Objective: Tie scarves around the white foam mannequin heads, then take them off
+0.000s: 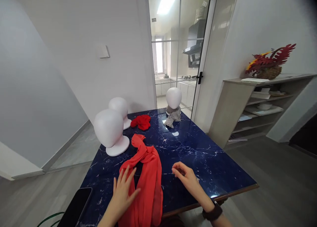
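Note:
A coral-red scarf lies loosely looped on the table, its long ends running toward the near edge. Over its left side is my left hand, fingers spread, gripping nothing; whether the fingertips touch the cloth I cannot tell. To the right of the scarf, apart from it, my right hand hovers with fingers curled toward the thumb and nothing visible in them. Two white mannequin heads stand at the left, bare. Another white mannequin head stands at the far edge with a grey scarf around its base.
A bright red bunched cloth lies near the rear left head. The dark blue marbled table ends at a wall and a glass door. A black phone is at the near left corner. Shelves stand at the right.

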Available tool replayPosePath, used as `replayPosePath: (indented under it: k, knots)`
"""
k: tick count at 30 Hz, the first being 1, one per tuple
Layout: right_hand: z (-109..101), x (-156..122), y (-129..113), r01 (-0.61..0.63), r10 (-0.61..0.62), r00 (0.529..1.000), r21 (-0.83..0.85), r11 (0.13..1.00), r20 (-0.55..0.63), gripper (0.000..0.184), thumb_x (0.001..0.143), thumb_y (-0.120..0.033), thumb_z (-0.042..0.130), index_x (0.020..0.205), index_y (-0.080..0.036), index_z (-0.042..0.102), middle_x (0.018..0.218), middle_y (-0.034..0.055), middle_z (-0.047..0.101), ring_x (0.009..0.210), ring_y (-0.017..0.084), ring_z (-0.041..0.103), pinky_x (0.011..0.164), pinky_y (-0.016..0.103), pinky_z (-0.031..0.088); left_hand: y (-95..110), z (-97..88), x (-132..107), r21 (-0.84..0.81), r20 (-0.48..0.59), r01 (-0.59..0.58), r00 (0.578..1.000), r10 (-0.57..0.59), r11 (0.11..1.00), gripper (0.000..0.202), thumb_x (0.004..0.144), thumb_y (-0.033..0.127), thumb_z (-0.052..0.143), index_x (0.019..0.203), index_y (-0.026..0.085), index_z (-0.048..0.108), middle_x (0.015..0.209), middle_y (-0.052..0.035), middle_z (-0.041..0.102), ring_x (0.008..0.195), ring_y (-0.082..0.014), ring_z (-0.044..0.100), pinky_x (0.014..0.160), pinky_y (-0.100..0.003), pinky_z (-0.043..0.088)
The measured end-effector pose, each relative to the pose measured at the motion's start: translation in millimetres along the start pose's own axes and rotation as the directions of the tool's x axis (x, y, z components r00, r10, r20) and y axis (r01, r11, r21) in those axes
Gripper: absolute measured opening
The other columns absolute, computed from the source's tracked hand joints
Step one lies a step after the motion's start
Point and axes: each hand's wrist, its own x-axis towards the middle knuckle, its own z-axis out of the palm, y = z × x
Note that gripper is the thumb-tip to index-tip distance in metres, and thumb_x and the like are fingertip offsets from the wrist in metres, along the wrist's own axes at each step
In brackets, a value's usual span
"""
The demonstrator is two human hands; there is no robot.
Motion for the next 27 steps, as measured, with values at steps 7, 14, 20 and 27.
replayPosePath:
  k: [7, 14, 20, 27]
  knots:
    - [42.2, 10.2, 31.0, -0.003, -0.012, 0.994, -0.135, 0.991, -0.112, 0.035, 0.083, -0.051, 0.049, 0.079, -0.019, 0.063, 0.074, 0.0042, 0.065, 0.069, 0.019, 0.060, 0.065, 0.027, 0.044, 1.8, 24.0, -69.4, 0.073, -0.081, -0.028, 0.996, 0.034, 0.997, 0.039, 0.085, 0.036, 0.047, 0.122, 0.030, 0.058, 0.127, -0.0070, 0.058, 0.116, -0.0265, 0.053, 0.088, -0.038, 0.050]
    - [46.5, 4.8, 18.3, 0.060, -0.065, 0.998, -0.188, 0.980, -0.021, 0.031, 0.087, -0.042, 0.046, 0.079, -0.019, 0.065, 0.072, 0.0035, 0.067, 0.066, 0.019, 0.061, 0.064, 0.026, 0.042, 47.6, -10.1, -10.6, -0.304, 0.186, 0.037, 0.982, 0.022, 0.952, 0.034, 0.088, 0.016, 0.033, 0.091, 0.019, 0.066, 0.082, -0.0068, 0.067, 0.076, -0.0187, 0.063, 0.072, -0.029, 0.049]
    - [46.9, 2.8, 18.6, 0.059, -0.082, 0.995, -0.304, 0.951, -0.064, 0.028, 0.089, -0.038, 0.044, 0.083, -0.020, 0.065, 0.076, 0.0033, 0.067, 0.073, 0.019, 0.060, 0.070, 0.028, 0.040, 53.1, -50.9, 100.4, -0.840, -0.208, 0.032, 0.903, -0.376, 0.542, 0.042, 0.092, 0.041, 0.028, 0.096, 0.015, 0.060, 0.098, -0.0089, 0.064, 0.093, -0.0192, 0.059, 0.089, -0.034, 0.044]
    - [49.5, 3.0, 20.4, 0.059, -0.075, 0.997, -0.375, 0.925, -0.028, 0.029, 0.091, -0.038, 0.041, 0.086, -0.019, 0.063, 0.079, 0.0041, 0.067, 0.075, 0.019, 0.060, 0.075, 0.030, 0.039, 45.7, 19.5, 127.2, -0.350, -0.238, -0.037, 0.970, -0.051, 0.936, 0.048, 0.091, 0.037, 0.036, 0.130, 0.011, 0.045, 0.138, -0.0195, 0.041, 0.131, -0.0284, 0.035, 0.108, -0.047, 0.025]
